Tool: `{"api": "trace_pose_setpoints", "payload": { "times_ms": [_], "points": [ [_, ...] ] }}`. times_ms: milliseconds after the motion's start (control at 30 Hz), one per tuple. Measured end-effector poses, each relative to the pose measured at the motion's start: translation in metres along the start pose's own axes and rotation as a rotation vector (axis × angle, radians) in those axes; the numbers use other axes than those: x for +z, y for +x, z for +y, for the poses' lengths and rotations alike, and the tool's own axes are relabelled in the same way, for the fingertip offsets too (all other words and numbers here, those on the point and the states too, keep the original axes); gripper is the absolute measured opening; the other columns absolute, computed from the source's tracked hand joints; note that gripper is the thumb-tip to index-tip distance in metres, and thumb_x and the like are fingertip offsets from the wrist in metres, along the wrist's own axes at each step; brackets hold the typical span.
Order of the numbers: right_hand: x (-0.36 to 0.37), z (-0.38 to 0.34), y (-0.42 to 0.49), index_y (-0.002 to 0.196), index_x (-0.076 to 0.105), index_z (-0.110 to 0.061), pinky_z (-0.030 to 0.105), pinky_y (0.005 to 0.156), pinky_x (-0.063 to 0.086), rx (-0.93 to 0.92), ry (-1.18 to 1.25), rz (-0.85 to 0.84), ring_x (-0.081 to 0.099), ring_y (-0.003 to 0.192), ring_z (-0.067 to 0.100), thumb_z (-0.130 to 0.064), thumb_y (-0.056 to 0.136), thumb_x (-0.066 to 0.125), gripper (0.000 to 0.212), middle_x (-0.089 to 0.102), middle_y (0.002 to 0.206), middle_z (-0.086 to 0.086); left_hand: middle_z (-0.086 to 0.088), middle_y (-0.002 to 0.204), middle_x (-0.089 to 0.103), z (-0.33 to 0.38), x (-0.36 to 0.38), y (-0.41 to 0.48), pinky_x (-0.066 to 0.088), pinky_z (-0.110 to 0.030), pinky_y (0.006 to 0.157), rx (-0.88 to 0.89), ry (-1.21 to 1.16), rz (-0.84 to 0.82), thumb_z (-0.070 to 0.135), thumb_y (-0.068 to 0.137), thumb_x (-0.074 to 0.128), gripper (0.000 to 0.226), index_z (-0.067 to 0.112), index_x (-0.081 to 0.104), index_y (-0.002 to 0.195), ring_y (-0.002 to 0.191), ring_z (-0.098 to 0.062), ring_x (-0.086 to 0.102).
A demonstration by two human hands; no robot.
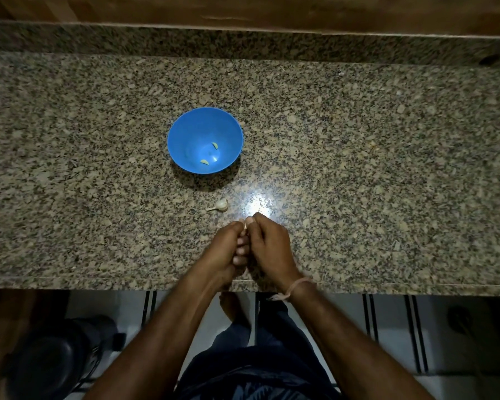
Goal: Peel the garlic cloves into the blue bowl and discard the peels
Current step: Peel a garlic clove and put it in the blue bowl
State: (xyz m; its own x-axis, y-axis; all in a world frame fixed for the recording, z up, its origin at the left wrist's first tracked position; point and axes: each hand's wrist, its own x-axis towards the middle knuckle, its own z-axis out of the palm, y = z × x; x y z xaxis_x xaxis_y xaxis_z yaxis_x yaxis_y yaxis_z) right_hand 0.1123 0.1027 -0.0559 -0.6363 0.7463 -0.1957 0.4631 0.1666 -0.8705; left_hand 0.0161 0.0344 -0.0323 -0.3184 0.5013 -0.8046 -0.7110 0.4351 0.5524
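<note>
Head view looks straight down on a speckled stone counter (358,140), with both hands meeting just inside its near edge. The left hand (228,249) and right hand (267,243) are pressed close together, fingers curled tightly inward, with almost no gap between them. Their thumbs and fingertips pinch a garlic clove (245,226) from both sides. Only a thin pale sliver of it shows between the fingertips, so which way its long axis runs cannot be told. The left hand's lower fingers curl toward the right palm and touch it. A thin string (296,287) is tied round the right wrist.

Just beyond the hands, apart from them, a small garlic head (221,204) lies on its side on the counter. Its long axis runs roughly left to right, with the stalk pointing left and slightly toward the person and the rounded end to the right.

Farther back and a little to the left stands the blue bowl (185,122), upright with its mouth up. Two peeled cloves (204,162) lie in its bottom, apart from one another, one nearer the person and one to the right and farther back. Both are curved, pale yellow slivers.
</note>
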Motion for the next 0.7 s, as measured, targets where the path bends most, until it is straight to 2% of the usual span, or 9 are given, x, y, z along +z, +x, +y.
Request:
{"api": "trace_pose_setpoints", "payload": {
  "times_ms": [67, 100, 200, 233, 300, 367, 433, 567, 700],
  "points": [
    [0.0, 0.001, -0.001, 0.075, 0.047, -0.017, 0.021, 0.059, 0.027, -0.184, -0.184, 0.047, 0.04, 0.061, 0.006, -0.019, 0.108, 0.052, 0.033, 0.041, 0.064, -0.012, 0.005, 0.05, 0.033, 0.003, -0.001, 0.002, 0.019, -0.018, 0.031, -0.155, -0.186, -0.068, 0.027, 0.109, 0.041, 0.042, 0.018, 0.039, 0.067, 0.036, -0.006, 0.028],
    [-0.001, 0.002, 0.0, 0.075, 0.048, -0.018, 0.022, 0.059, 0.027, -0.194, -0.18, 0.023, 0.04, 0.061, 0.006, -0.019, 0.108, 0.052, 0.033, 0.041, 0.064, -0.012, 0.005, 0.05, 0.035, 0.001, -0.001, 0.0, 0.021, -0.018, 0.032, -0.076, -0.064, -0.034, 0.027, 0.109, 0.04, 0.042, 0.018, 0.04, 0.067, 0.038, -0.007, 0.029],
    [-0.001, -0.006, 0.005, 0.073, 0.051, -0.017, 0.025, 0.056, 0.032, 0.184, 0.258, -0.146, 0.04, 0.059, 0.01, -0.023, 0.109, 0.05, 0.036, 0.045, 0.063, -0.004, 0.005, 0.063, 0.051, -0.017, -0.006, -0.001, 0.031, -0.019, 0.049, 0.555, 0.801, 0.306, 0.025, 0.11, 0.039, 0.034, 0.013, 0.05, 0.081, 0.055, -0.008, 0.046],
    [-0.002, -0.012, 0.007, 0.073, 0.049, -0.017, 0.025, 0.053, 0.029, 0.331, 0.302, -0.181, 0.037, 0.056, 0.012, -0.023, 0.109, 0.048, 0.037, 0.041, 0.062, -0.001, 0.005, 0.066, 0.053, -0.021, -0.007, 0.0, 0.033, -0.02, 0.052, 0.67, 0.9, 0.368, 0.025, 0.11, 0.039, 0.031, 0.012, 0.051, 0.084, 0.058, -0.007, 0.049],
    [-0.001, -0.013, 0.006, 0.072, 0.05, -0.015, 0.026, 0.053, 0.03, 0.276, 0.181, -0.173, 0.038, 0.053, 0.011, -0.025, 0.108, 0.047, 0.038, 0.044, 0.06, 0.003, -0.001, 0.066, 0.055, -0.018, -0.001, 0.003, 0.034, -0.023, 0.051, 0.565, 0.646, 0.278, 0.024, 0.109, 0.039, 0.034, 0.008, 0.052, 0.083, 0.056, -0.012, 0.049],
    [-0.001, -0.005, 0.0, 0.075, 0.052, -0.014, 0.017, 0.057, 0.033, 0.023, -0.021, -0.058, 0.045, 0.057, 0.002, -0.022, 0.108, 0.052, 0.034, 0.051, 0.063, -0.002, -0.001, 0.053, 0.043, -0.004, 0.002, 0.007, 0.028, -0.023, 0.038, 0.104, 0.089, 0.062, 0.025, 0.108, 0.041, 0.042, 0.01, 0.046, 0.069, 0.042, -0.011, 0.039],
    [-0.005, -0.003, 0.0, 0.076, 0.051, -0.014, 0.014, 0.058, 0.031, -0.134, -0.103, 0.007, 0.046, 0.061, 0.002, -0.019, 0.107, 0.053, 0.031, 0.05, 0.066, -0.005, 0.005, 0.048, 0.032, 0.007, 0.003, 0.002, 0.018, -0.018, 0.031, -0.147, -0.154, -0.055, 0.026, 0.107, 0.042, 0.045, 0.018, 0.04, 0.063, 0.034, -0.006, 0.028],
    [-0.003, -0.001, 0.007, 0.082, 0.062, -0.009, 0.036, 0.068, 0.049, 0.084, 0.304, -0.049, 0.059, 0.071, 0.017, -0.026, 0.105, 0.061, 0.029, 0.063, 0.075, 0.012, -0.001, 0.065, 0.052, 0.004, 0.003, -0.009, 0.036, -0.024, 0.048, 0.333, 0.411, 0.161, 0.024, 0.109, 0.043, 0.036, 0.012, 0.055, 0.077, 0.053, -0.009, 0.047],
    [-0.005, -0.001, 0.0, 0.096, 0.071, -0.013, 0.049, 0.08, 0.06, 0.133, 0.491, -0.02, 0.07, 0.092, 0.041, -0.022, 0.097, 0.071, 0.009, 0.073, 0.093, 0.014, 0.005, 0.065, 0.054, 0.002, 0.001, -0.01, 0.038, -0.024, 0.056, 0.545, 0.535, 0.212, 0.025, 0.109, 0.048, 0.037, 0.014, 0.058, 0.075, 0.059, -0.004, 0.049]
  ]
}}
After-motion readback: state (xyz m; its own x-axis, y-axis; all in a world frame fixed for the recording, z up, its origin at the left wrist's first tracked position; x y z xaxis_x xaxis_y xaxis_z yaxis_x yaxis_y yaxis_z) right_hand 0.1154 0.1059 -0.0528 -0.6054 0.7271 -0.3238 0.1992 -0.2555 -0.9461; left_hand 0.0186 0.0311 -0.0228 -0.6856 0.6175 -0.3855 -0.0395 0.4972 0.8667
